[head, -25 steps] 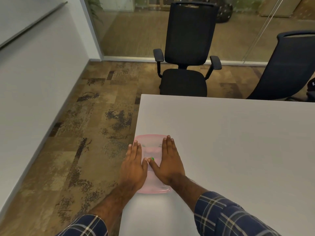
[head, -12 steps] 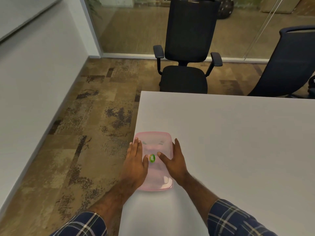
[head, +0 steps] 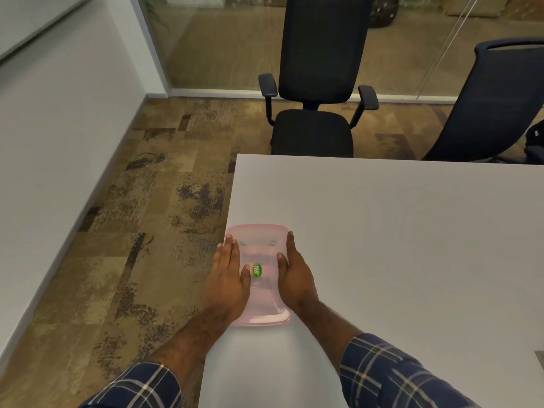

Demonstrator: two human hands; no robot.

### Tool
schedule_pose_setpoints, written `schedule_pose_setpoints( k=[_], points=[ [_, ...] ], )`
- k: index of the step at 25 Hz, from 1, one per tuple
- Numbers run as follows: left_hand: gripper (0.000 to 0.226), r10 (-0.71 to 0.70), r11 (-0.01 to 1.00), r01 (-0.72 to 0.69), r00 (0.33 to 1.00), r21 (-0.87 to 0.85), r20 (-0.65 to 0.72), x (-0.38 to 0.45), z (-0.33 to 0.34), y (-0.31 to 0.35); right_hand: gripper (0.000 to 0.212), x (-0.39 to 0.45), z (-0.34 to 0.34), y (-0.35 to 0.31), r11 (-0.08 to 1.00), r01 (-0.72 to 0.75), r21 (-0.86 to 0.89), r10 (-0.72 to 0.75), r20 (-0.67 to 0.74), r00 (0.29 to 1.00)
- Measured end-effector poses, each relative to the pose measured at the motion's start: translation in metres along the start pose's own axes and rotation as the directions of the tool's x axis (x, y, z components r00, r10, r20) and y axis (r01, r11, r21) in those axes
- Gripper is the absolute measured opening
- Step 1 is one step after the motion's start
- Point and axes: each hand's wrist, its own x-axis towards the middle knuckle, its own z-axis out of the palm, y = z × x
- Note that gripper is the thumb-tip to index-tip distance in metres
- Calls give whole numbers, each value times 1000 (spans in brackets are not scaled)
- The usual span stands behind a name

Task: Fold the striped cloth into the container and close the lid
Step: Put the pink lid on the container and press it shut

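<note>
A pink see-through container (head: 259, 240) stands on the white table (head: 397, 245), close to its left edge, with its lid on. The lid carries a green oval sticker (head: 256, 270). My left hand (head: 226, 278) lies along the lid's left edge, thumb resting beside the sticker. Against the right side is my right hand (head: 295, 278), thumb on top of the lid and fingers down the side. Only dim shapes show through the lid, so I cannot make out the striped cloth.
The table's left edge runs right beside the container, with patterned carpet (head: 153, 231) below. A black office chair (head: 316, 83) stands past the far edge and a second one (head: 494, 107) at the far right. A glass wall lies behind them.
Both hands lay flat together on the middle of the lid. They have slid apart to its left and right edges, uncovering the green sticker.
</note>
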Motion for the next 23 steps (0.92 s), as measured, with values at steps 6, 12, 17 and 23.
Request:
schedule_pose_setpoints(
  k=[6, 12, 17, 23],
  points=[
    [65, 3, 993, -4, 1000, 122, 8, 1, -1, 1, 62, 12, 1, 6, 718, 89, -691, -145, -23, 989],
    [65, 28, 987, -33, 999, 156, 38, 3, -2, 3, 61, 15, 3, 4, 762, 118, -636, -92, 73, 993],
    [65, -4, 989, -7, 997, 150, 71, 6, -3, 5, 62, 19, -2, -3, 806, 76, -587, 2, 132, 991],
    [64, 29, 988, -40, 997, 148, 72, 4, -6, 4, 64, 17, -19, -16, 760, 135, -636, 22, 233, 972]
  ],
)
